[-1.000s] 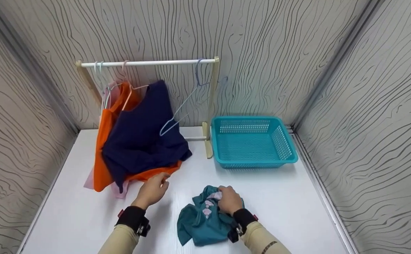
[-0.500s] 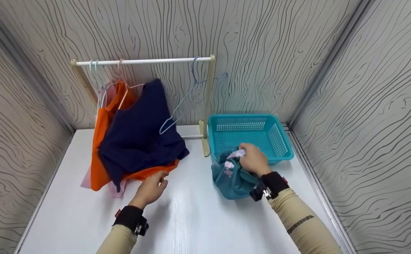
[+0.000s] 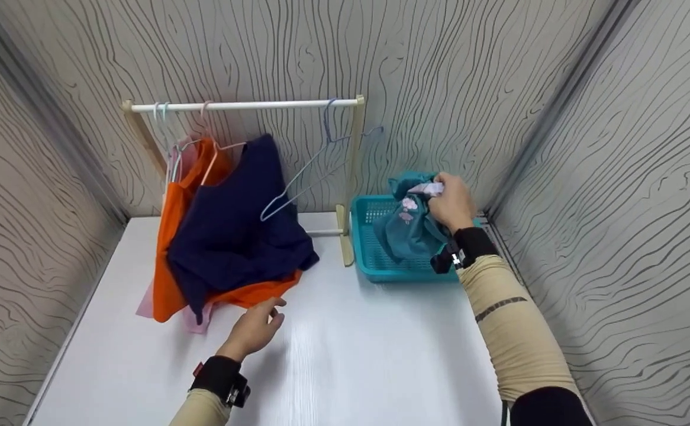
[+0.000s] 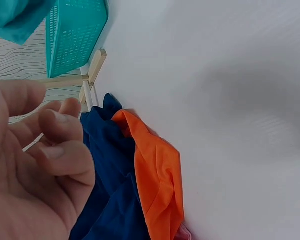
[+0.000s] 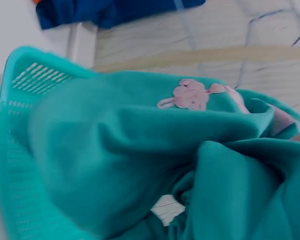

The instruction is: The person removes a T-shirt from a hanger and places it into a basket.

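teal garment (image 3: 407,234) over basket (image 3: 392,276), held by right of two hands (image 3: 454,204)

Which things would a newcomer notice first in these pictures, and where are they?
The eye would probably fall first on the dark navy cloth garment and the bright orange cloth garment behind it, hanging toward the left end of the wooden rack with a white rod. Next comes the teal cloth garment with pink flowers, held by the right hand over the rectangular turquoise plastic basket.
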Demonstrator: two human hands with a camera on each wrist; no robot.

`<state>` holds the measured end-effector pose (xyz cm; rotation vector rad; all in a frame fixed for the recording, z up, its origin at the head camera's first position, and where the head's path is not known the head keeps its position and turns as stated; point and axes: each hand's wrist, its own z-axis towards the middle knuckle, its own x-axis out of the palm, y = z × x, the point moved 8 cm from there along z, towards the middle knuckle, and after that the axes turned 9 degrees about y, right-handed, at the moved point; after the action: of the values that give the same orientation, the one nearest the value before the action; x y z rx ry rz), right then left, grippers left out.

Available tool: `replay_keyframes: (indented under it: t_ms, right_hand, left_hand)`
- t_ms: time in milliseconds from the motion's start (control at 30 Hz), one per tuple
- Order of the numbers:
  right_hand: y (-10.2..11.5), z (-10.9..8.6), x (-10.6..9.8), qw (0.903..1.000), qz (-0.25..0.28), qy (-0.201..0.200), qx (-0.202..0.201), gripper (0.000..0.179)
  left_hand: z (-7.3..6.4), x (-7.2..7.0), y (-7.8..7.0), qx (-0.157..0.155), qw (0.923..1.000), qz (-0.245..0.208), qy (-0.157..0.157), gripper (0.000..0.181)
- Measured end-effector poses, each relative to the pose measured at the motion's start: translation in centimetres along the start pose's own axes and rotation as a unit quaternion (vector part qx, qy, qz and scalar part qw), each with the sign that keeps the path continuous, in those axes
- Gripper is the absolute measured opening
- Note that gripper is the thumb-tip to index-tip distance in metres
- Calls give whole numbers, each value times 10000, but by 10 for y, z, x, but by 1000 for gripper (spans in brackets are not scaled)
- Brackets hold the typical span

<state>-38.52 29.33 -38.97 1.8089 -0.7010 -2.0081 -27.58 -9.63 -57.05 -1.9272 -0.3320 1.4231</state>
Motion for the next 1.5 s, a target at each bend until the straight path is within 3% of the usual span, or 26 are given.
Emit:
replay_keyframes:
  t_ms: [233, 500, 733, 967, 1067, 1167, 1333, 1500]
  right_hand:
    - [-39, 13, 55, 9990, 414, 109, 86, 32]
    - [-58, 14, 111, 9902, 1170, 676, -344, 49]
    - [-74, -3, 135, 9830, 991, 1522, -271, 55]
    - [-82, -19, 145, 9775, 883, 1875, -389, 51]
    - [-79, -28, 146, 9761, 788, 1961, -515, 51]
    - [-74, -40, 147, 9739, 673, 2067, -658, 51]
    - [-65, -61, 153, 9696, 665, 2196, -849, 50]
    - [-58, -87, 163, 9662, 639, 2278, -1025, 49]
  left_hand:
    - [-7, 2, 5, 107, 9999, 23, -49, 24]
    - [-6, 4, 15, -40, 10000, -39, 13, 25]
    - [-5, 8, 14, 14, 10000, 50, 66, 25]
    - [0, 1, 5, 124, 9998, 162, 17, 24]
    - [4, -15, 0, 50, 9995, 276, -131, 24]
    - [7, -40, -8, -82, 9986, 406, -323, 25]
    - [9, -93, -24, -247, 9934, 826, -754, 27]
    - [8, -150, -44, -230, 9801, 1285, -1494, 28]
